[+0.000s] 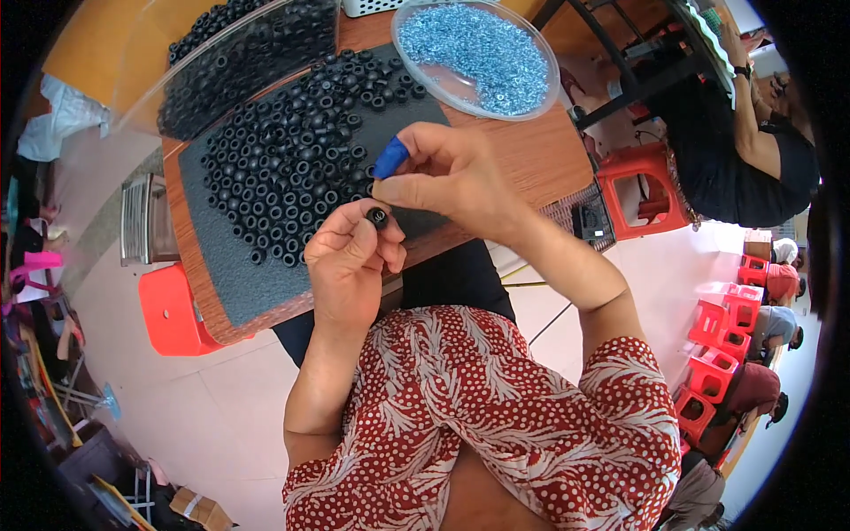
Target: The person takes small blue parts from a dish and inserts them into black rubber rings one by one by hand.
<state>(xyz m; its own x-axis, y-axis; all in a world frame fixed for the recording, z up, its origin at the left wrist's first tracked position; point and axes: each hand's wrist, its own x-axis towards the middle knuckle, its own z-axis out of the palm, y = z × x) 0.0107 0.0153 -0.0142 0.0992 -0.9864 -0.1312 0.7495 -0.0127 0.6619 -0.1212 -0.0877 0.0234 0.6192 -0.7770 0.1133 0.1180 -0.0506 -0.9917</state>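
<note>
Between the thumb and fingertips of my left hand [343, 257] sits a small round black cap [378, 218], with its hollow end showing. My right hand [452, 173] is closed in a pinch just above it, thumb against a finger that wears a blue finger cover [390, 157]. Whatever those fingertips hold is too small or too hidden to make out. Beyond both hands, a heap of similar black caps [283, 168] lies spread over a dark grey mat [243, 296]. Some caps are close to my right fingertips.
A round clear tray [551, 88] of small bluish shiny pieces stands at the table's [540, 164] far right. A clear bin [257, 66] at the far left holds more black caps. Red stools [173, 310] flank the table; a person in black [735, 159] works at the right.
</note>
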